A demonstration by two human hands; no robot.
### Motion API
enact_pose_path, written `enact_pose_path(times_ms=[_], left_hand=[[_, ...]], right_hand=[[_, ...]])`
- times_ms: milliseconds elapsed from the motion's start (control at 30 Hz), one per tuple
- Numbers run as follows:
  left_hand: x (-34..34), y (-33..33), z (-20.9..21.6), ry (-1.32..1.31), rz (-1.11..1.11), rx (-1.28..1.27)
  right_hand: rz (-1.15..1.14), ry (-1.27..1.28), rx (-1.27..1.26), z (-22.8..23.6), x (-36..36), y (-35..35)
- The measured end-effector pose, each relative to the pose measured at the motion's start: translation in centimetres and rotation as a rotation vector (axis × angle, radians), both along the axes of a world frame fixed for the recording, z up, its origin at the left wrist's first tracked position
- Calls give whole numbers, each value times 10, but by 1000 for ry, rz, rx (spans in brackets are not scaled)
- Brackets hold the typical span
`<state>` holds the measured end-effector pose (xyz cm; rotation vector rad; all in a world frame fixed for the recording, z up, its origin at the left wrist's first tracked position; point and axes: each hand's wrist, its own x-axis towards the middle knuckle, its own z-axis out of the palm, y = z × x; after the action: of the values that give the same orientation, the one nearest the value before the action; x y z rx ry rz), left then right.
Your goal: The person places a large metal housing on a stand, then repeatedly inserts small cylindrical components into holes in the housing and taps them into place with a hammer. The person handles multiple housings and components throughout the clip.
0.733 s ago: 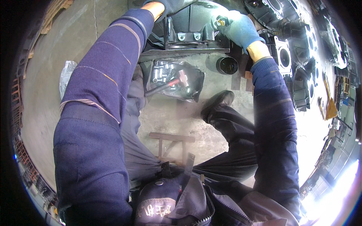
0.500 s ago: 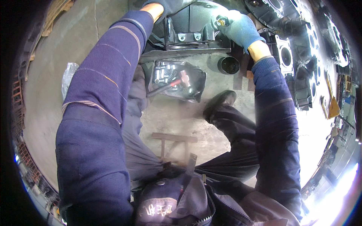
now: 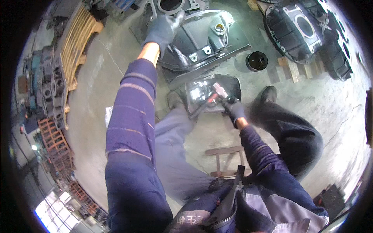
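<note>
My left hand point(image 3: 161, 33), in a dark grey glove, is closed on the upper left rim of a large dark metal housing point(image 3: 192, 35). A round port with a brass-coloured ring point(image 3: 220, 28) sits on the housing's right side. My right hand point(image 3: 233, 109), also gloved, is over the right part of a plastic-lined tray point(image 3: 234, 83), beside the hammer's head. The hammer point(image 3: 220, 90) lies across the tray, its red and dark handle toward me. Shiny small metal parts point(image 3: 197, 90) lie in the tray. The right fingertips are dark and blurred.
A round black can point(image 3: 257, 61) with dark contents stands right of the housing. More castings point(image 3: 293, 33) lie at the far right, near wood blocks point(image 3: 293, 70). A wooden pallet point(image 3: 79, 46) is at the left. A small stool frame point(image 3: 225, 150) stands between my legs.
My right hand has left the brass-ringed port and come down to the tray beside the hammer. My left hand stays at the housing. The view has shifted, showing more of the housing.
</note>
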<state>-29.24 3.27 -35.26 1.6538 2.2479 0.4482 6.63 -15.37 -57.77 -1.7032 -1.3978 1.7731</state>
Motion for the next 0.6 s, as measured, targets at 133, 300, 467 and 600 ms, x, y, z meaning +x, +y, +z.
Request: enact_pose_path(times_ms=[133, 300, 467, 600], left_hand=[[6, -1, 5, 2, 45, 15], [11, -4, 8, -28, 40, 87], [6, -4, 3, -20, 21, 94], [6, -4, 2, -48, 10, 126]], right_hand=[[-67, -6, -500, -29, -34, -66], [-39, 47, -651, -19, -64, -61], [-21, -25, -541, -31, -86, -54], [135, -264, -458, -52, -98, -55]])
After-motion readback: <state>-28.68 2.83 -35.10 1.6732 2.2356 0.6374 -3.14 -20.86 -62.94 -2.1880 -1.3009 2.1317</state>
